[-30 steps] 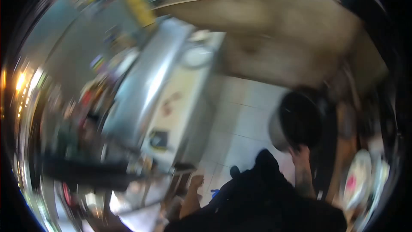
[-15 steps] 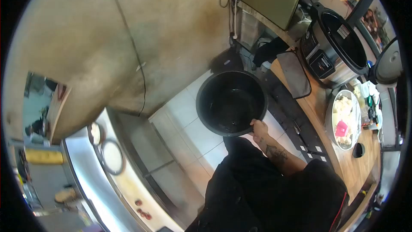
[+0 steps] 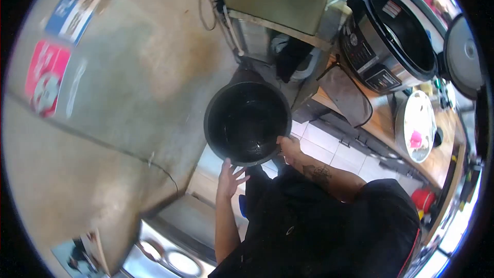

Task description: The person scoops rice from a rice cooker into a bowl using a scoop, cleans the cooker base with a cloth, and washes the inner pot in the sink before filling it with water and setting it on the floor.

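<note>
A big, dark cooking pot is in front of my body, its mouth turned up toward me. Light glints off its wet-looking inside. My right hand has its fingers closed over the rim on the lower right. Just below the pot's near edge, my left hand has its fingers spread, the fingertips at the outer wall; I cannot tell whether they touch it.
At the right, a large electric cooker stands on a wooden counter with its lid raised. Beside it sit a folded grey cloth and a light basin holding pale food and a pink utensil. The wall is left.
My left hand has come into view beside the pot with fingers spread. My right hand keeps its hold on the rim. The view has turned, bringing wall posters in at the left.
</note>
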A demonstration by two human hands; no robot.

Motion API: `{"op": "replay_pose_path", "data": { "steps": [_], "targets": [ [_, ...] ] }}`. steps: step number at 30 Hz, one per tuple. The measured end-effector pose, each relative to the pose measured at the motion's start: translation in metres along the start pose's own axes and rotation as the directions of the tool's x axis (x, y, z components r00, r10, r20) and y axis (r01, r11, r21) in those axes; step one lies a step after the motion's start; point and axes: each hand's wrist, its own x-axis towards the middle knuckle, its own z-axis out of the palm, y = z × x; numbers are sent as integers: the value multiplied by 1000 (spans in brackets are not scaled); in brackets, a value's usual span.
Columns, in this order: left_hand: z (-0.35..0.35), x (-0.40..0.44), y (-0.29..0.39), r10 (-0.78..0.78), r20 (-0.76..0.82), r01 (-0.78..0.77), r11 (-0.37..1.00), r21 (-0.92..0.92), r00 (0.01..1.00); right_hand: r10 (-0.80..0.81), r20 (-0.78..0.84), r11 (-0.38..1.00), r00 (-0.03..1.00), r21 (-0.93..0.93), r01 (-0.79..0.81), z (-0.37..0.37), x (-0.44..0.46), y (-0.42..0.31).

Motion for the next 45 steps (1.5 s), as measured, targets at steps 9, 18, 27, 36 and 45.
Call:
{"op": "replay_pose_path", "data": {
  "steps": [9, 18, 27, 36, 45],
  "targets": [
    [-27, 215, 39, -57, -372, 108, 987, 117, 927, -254, -73, 914, 964, -345, 215, 38, 114, -7],
    [-83, 427, 15, -139, -421, 137, 990, -35, 896, -583, -538, 778, 608, -586, 227, -22, 452, -102],
    [-148, 566, -39, -84, -303, 55, 993, -103, 949, -518, -596, 849, 613, -446, 284, 34, 568, -256],
    [-149, 606, -37, -140, -287, 127, 990, -66, 948, -701, -593, 693, 397, -433, 577, -8, 562, -239],
    [-121, 567, 0, -370, -279, 361, 929, -85, 886, -879, -354, 445, 320, -363, 819, 81, 275, -119]
  ]
}}
